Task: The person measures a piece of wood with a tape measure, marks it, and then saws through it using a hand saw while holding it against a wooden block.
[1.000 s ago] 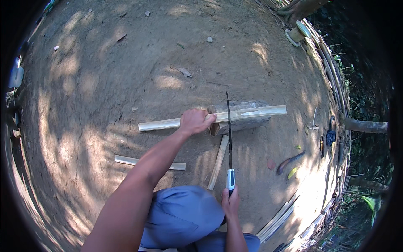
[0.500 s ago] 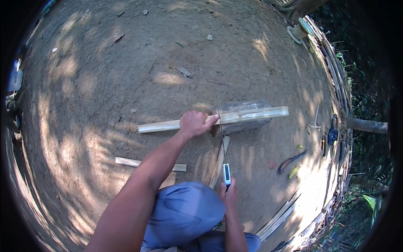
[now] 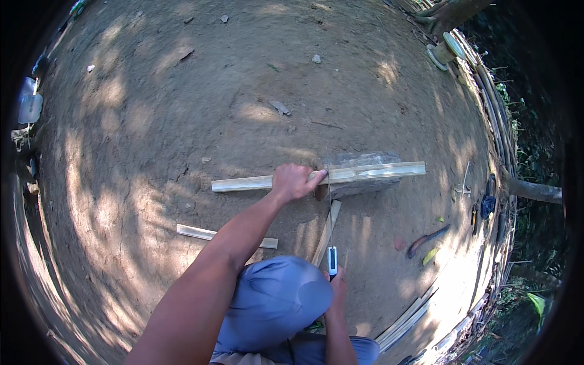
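A long split bamboo strip (image 3: 389, 170) lies across a rough grey block (image 3: 365, 189), its left part reaching out past the block. My left hand (image 3: 293, 181) is wrapped over the strip just left of the block, thumb along its top beside the blade. In my right hand (image 3: 337, 285), low and near my knee, is the handle of a hand saw (image 3: 332, 260) with a white and dark grip. Its thin blade runs away from me and crosses the strip at the block's left end. My right fingers are partly hidden by the handle and knee.
One bamboo piece (image 3: 196, 232) lies on the dirt beneath my left forearm; another piece (image 3: 327, 232) slants toward the block. To the right are a dark curved blade-like object (image 3: 427, 241), a yellow leaf (image 3: 431, 255) and several long strips (image 3: 409, 316). A spool (image 3: 445, 52) stands far right.
The saw has been drawn back toward me, so less of its blade shows beyond the strip. My left hand keeps its hold. The whole view has shifted slightly.
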`<state>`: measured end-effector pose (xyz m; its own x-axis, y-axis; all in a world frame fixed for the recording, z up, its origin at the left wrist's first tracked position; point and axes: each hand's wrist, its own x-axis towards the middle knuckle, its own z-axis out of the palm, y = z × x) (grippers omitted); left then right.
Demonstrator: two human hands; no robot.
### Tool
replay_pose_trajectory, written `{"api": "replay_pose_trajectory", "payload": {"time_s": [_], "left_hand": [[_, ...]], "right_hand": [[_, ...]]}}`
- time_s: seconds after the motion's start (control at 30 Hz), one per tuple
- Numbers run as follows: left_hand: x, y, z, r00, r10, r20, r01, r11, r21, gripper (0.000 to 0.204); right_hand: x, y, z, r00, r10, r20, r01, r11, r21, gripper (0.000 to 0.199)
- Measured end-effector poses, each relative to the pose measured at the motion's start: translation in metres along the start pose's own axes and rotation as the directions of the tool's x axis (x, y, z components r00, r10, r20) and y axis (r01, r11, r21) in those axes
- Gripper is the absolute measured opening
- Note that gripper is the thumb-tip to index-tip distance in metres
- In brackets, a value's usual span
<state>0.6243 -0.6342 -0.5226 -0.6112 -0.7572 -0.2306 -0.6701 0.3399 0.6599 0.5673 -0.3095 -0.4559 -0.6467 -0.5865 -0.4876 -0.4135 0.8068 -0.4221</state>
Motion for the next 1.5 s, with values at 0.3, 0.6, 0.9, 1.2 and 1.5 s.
{"api": "replay_pose_trajectory", "payload": {"time_s": [0.3,0.6,0.9,1.2,1.5], "left_hand": [[0.007,0.013,0.005,0.999,-0.038,0.018,0.038,0.999,0.028,0.074],[0.000,0.010,-0.006,0.999,0.038,0.005,-0.038,0.998,-0.058,0.076],[-0.016,0.011,-0.014,0.994,-0.001,-0.114,-0.007,0.997,-0.077,0.067],[-0.010,0.018,-0.006,0.996,-0.026,-0.088,0.024,0.999,-0.022,0.068],[-0.015,0.008,0.006,0.970,-0.012,-0.242,0.002,0.999,-0.043,0.066]], "right_hand": [[0.051,-0.042,-0.006,0.998,-0.038,-0.051,0.040,0.998,0.039,0.040],[0.013,-0.008,0.005,0.991,-0.085,-0.100,0.087,0.996,0.014,0.045],[0.033,-0.078,0.025,0.975,-0.221,-0.003,0.221,0.975,0.015,0.046],[0.044,-0.077,0.024,0.970,-0.233,0.061,0.233,0.972,0.016,0.046],[0.040,-0.078,0.027,0.968,-0.237,0.080,0.237,0.971,0.009,0.047]]}}
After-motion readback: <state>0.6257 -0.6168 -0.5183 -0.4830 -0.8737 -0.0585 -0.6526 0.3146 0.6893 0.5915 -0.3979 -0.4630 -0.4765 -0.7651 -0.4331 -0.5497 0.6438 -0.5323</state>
